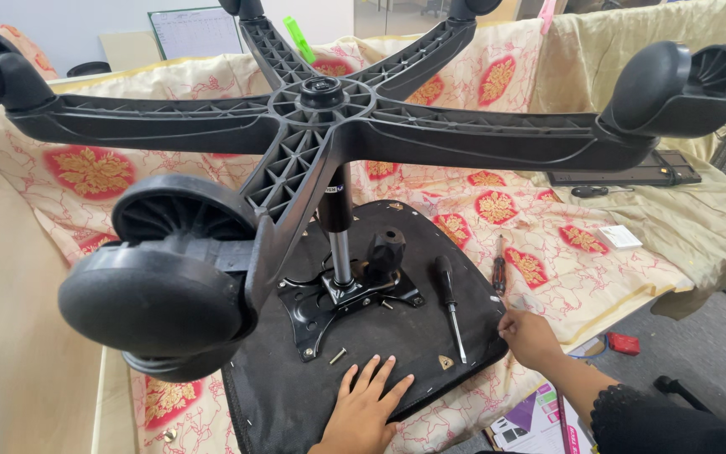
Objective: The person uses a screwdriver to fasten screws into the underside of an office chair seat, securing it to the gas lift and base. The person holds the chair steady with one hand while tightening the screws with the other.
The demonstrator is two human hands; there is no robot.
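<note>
In the head view, an upturned office chair is seen on a table draped with patterned cloth (pixel 85 181). The black seat underside (pixel 312 395) faces up, and the left hand (pixel 361 410) is laid flat on it near its front edge, fingers spread, with nothing held. The right hand (pixel 529 338) is placed at the seat's right edge, fingers curled against the rim; whether anything is pinched there cannot be told. A black-handled screwdriver (pixel 449 298) lies on the seat between the two hands, just right of the metal mounting plate (pixel 338 298). A loose screw (pixel 338 356) lies just beyond the left fingertips. A second, red-handled screwdriver (pixel 498 271) lies on the cloth just past the seat's right edge. The gas column (pixel 338 231) rises from the plate to the five-armed base (pixel 321 118), whose arms spread wide overhead. A large caster (pixel 161 277) hangs over the seat's left side, crowding it; the right side lies open.
</note>
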